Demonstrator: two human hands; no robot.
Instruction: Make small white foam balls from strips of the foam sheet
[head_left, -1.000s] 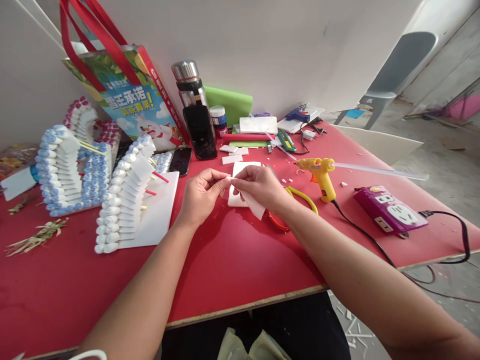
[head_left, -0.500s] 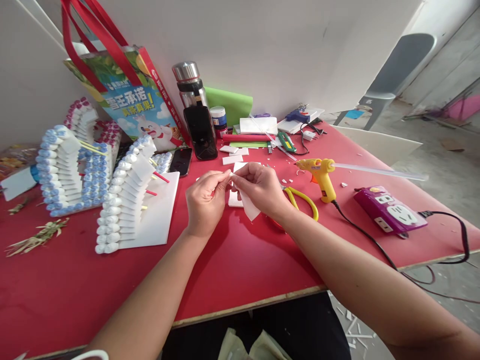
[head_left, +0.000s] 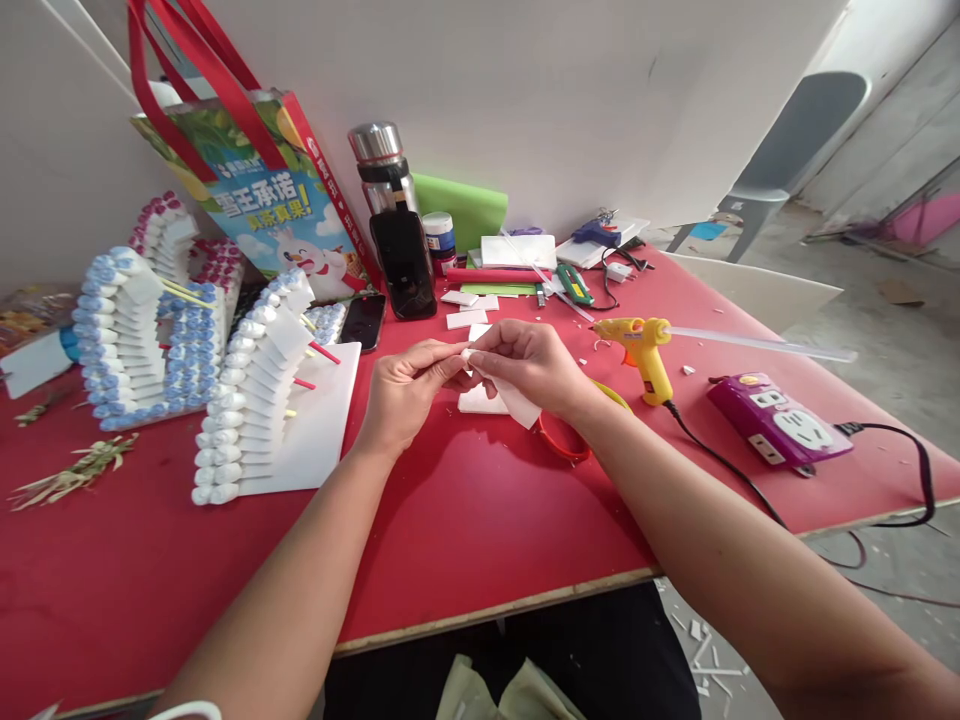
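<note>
My left hand (head_left: pixel 411 388) and my right hand (head_left: pixel 529 366) meet above the red table, fingertips pinched together. Between them is a strip of thin white paper (head_left: pixel 519 403), its loose end hanging below my right fingers. A small white wad of it shows at the fingertips, where my left thumb and forefinger press. White foam pieces (head_left: pixel 480 400) lie beneath the hands. Partly hidden by my right wrist are scissors or pliers with red and yellow handles (head_left: pixel 564 444). To the left stands a curved model of white rolled buds (head_left: pixel 229 430) on a white board (head_left: pixel 330 440).
A yellow glue gun (head_left: pixel 643 350) with a long clear stick stands right, its cord running past a purple power strip (head_left: pixel 780 420). At the back are a black phone (head_left: pixel 403 265), a steel flask (head_left: pixel 375 145), a printed bag (head_left: pixel 262 210) and a green cutter (head_left: pixel 574 284). Blue bud models (head_left: pixel 112 340) stand left.
Both hands have shifted slightly; my left fingers now lie straighter against the paper. The paper's loose end has swung right, and more of the red handle shows while the yellow one is more covered.
</note>
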